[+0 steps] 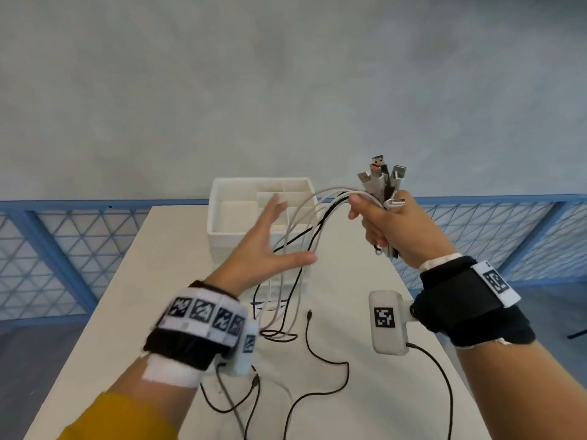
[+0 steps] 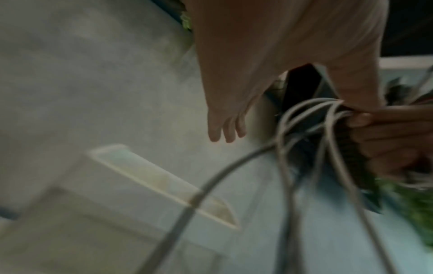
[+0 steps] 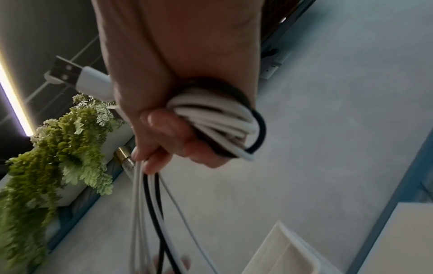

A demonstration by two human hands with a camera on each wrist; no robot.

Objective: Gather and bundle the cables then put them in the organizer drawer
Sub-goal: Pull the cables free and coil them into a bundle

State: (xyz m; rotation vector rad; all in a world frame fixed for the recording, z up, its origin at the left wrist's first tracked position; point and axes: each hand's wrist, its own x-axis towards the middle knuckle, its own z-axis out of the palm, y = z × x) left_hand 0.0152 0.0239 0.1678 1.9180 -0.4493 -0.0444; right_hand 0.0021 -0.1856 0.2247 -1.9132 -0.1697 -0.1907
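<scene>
My right hand (image 1: 378, 220) is raised above the table and grips a bundle of white and black cables (image 1: 305, 223), whose USB plugs (image 1: 381, 179) stick up out of the fist. In the right wrist view the fingers (image 3: 168, 133) curl round the looped cables (image 3: 218, 118). The cables arc down to the left and trail onto the white table (image 1: 365, 408). My left hand (image 1: 270, 242) is open with straight fingers, thumb touching the hanging strands. Behind it stands the white organizer (image 1: 219, 217), open on top with several compartments. The left wrist view is blurred; it shows the left fingers (image 2: 225, 129) and cable strands (image 2: 288, 122).
Loose black cable ends (image 1: 317, 369) snake across the table near its front. A blue mesh railing (image 1: 47, 249) runs behind and beside the table. Green hanging plants (image 3: 46, 157) show in the right wrist view.
</scene>
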